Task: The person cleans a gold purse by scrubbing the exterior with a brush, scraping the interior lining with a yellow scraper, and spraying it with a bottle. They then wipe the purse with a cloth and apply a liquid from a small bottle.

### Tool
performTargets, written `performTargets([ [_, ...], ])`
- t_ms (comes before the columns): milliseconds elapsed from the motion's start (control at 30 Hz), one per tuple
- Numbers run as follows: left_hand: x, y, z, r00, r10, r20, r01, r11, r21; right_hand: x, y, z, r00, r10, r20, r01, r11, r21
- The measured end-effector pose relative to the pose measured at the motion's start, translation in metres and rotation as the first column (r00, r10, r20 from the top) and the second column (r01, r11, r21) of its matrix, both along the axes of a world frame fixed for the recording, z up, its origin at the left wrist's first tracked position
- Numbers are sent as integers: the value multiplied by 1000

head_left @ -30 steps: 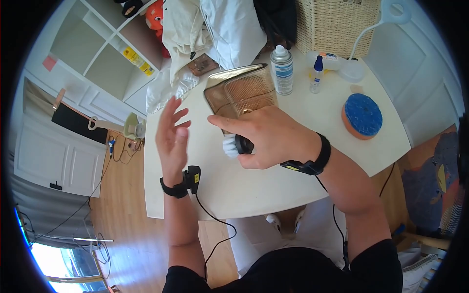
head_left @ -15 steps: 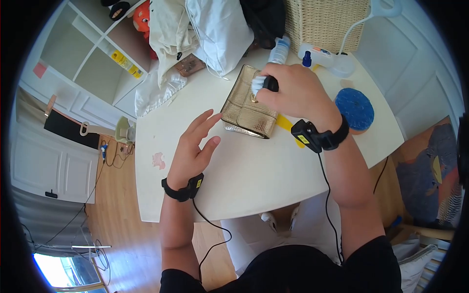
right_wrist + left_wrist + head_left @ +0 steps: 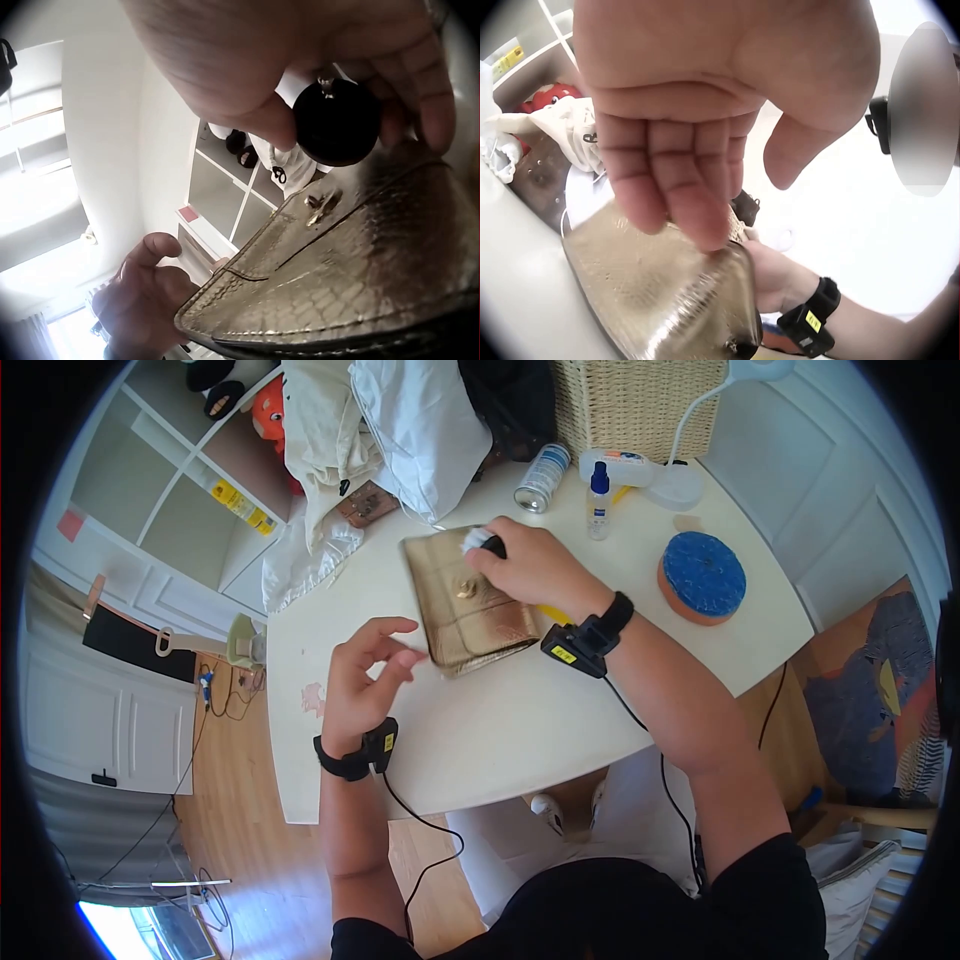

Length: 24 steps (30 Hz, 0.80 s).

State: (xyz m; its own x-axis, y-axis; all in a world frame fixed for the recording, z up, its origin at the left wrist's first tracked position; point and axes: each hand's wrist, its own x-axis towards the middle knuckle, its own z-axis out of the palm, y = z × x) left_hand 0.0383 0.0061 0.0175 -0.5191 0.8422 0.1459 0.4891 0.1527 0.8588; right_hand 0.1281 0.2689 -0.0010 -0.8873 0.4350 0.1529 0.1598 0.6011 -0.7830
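Observation:
A gold handbag (image 3: 455, 635) with a snakeskin-like grain and a small gold clasp (image 3: 466, 589) is at the middle of the table, slightly blurred. My right hand (image 3: 545, 568) holds a small brush with a round black handle (image 3: 337, 124) and white bristles (image 3: 475, 540) over the bag's upper right part. In the right wrist view, the thumb and fingers are around the black handle, close to the gold surface. My left hand (image 3: 362, 682) holds nothing; its fingers are loosely bent, with fingertips right by the bag's lower left corner. Its fingers (image 3: 697, 214) overlap the bag in the left wrist view.
A spray can (image 3: 542, 478) lies tipped behind the bag. A blue-capped spray bottle (image 3: 598, 510) and a blue-topped round pad (image 3: 702, 578) stand on the right. White cloth bags (image 3: 420, 440) and a wicker basket (image 3: 640, 410) line the back. Part of a yellow strip (image 3: 553, 615) shows beside the bag.
The bag has turned and now shows its clasp side. The spray can has gone from upright to lying tipped. My right hand has moved left with the brush over the bag's top since half a second ago.

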Motion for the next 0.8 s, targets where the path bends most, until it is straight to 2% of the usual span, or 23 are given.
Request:
performTargets([
  [33, 0, -2, -1, 998, 18, 60, -21, 999, 48, -2, -4, -4, 993, 67, -97, -76, 993, -90],
  [67, -2, -1, -4, 998, 17, 64, -20, 999, 50, -3, -8, -6, 993, 65, -93, -74, 993, -88],
  [100, -6, 1, -8, 977, 159, -143, -147, 985, 87, -3, -11, -8, 991, 67, -115, -77, 994, -79],
  [133, -12, 2, -10, 894, 298, -335, -262, 953, 149, -2, -14, -5, 988, 70, -137, -80, 994, -70],
  [167, -20, -2, -5, 827, 284, -485, -268, 958, 104, 2, -10, 1, 998, 41, -49, -40, 999, 18],
  [200, -23, -2, -7, 829, 287, -480, -272, 957, 103, 8, -4, 8, 998, 45, -43, -44, 999, 18],
  [233, -26, -2, -11, 765, 266, -586, -265, 960, 90, 16, 4, 16, 995, 15, 102, -37, 975, 221],
  [267, -29, -2, -14, 689, 242, -683, -261, 962, 77, 25, 12, 23, 972, -41, 233, -61, 907, 416],
  [300, -32, -4, -16, 823, 210, -527, -241, 970, 9, 35, 19, 31, 951, -59, 305, -89, 889, 450],
  [367, -38, -3, -24, 840, 188, -509, -207, 978, 20, 48, 30, 41, 922, -69, 381, -132, 869, 476],
  [433, -43, -2, -30, 853, 156, -499, -162, 986, 31, 50, 42, 47, 809, -113, 577, -206, 864, 459],
  [500, -44, -1, -33, 926, 118, -359, -118, 993, 22, 49, 52, 38, 809, -97, 580, -221, 864, 452],
  [633, -44, -2, -30, 931, 85, -355, -89, 996, 3, 47, 34, 58, 813, -141, 564, -173, 867, 467],
  [667, -44, -1, -28, 928, 78, -364, -88, 996, -11, 38, 35, 46, 816, -144, 559, -170, 865, 471],
  [700, -43, -2, -26, 925, 71, -373, -87, 996, -27, 24, 39, 21, 949, -123, 291, -52, 848, 528],
  [733, -43, -3, -25, 923, 69, -378, -85, 996, -26, 15, 40, 9, 996, -94, -3, 80, 834, 546],
  [767, -42, -3, -24, 927, 79, -366, -97, 995, -32, 12, 35, 13, 998, -48, 50, 15, 856, 517],
  [800, -41, -2, -25, 932, 85, -353, -105, 994, -37, 4, 35, 6, 997, -60, 45, 28, 854, 519],
])
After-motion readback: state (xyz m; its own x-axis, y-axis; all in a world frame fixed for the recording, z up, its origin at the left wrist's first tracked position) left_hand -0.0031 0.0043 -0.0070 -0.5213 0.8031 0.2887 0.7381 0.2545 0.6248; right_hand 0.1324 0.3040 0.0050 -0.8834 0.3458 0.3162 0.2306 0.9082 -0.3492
